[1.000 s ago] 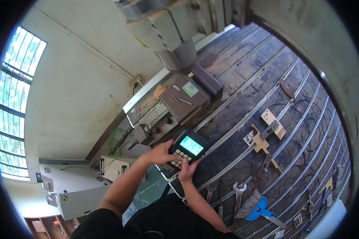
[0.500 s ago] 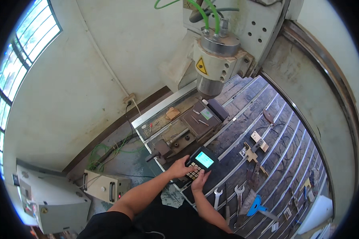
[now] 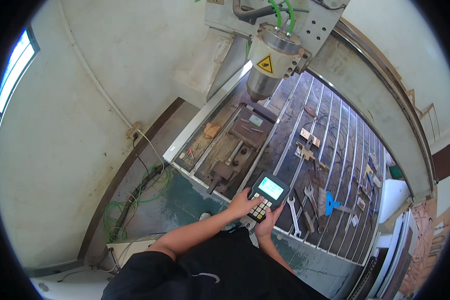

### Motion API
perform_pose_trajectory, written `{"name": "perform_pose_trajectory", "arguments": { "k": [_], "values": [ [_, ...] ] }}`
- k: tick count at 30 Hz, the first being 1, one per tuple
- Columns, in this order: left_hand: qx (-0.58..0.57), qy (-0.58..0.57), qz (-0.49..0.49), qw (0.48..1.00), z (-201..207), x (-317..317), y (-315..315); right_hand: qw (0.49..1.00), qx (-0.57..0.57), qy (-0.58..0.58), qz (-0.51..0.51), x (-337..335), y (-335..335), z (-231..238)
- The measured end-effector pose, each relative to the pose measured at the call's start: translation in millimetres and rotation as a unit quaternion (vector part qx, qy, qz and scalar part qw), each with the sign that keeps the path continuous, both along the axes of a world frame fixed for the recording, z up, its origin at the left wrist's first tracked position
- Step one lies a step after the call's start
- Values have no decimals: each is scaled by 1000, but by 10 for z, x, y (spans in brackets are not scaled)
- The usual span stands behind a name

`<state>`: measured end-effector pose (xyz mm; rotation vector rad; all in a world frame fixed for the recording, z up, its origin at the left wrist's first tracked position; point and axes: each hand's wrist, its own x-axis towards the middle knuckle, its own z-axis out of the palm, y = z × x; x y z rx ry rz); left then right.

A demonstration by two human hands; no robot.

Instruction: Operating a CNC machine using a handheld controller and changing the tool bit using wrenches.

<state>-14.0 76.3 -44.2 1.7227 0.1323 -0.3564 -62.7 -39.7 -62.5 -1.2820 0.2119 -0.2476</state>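
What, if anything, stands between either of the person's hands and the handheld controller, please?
Nothing visible does: the left hand holds the handheld controller directly by its left side, the right hand by its lower right. Its screen also shows uncovered.

A slotted machine bed is crossed by pale metal rails. A brown vise is set near its left edge, with a tan lump lying between the two. Flat tan pieces are grouped around the middle. Along the near edge, an open-ended wrench is laid, and a blue-headed brush is placed farther right.
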Motion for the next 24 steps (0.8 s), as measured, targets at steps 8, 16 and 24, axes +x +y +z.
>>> {"name": "perform_pose_trajectory", "arguments": {
  "k": [8,16,24],
  "values": [
    [-58,1,-57,997,-111,14,-19,998,20,-31,-45,-61,24,-65],
    [-76,0,-51,996,-56,-17,195,999,-19,3,-43,-45,238,29],
    [-124,-63,32,990,13,-77,303,999,-38,-11,0,70,328,247]
  ]
}}
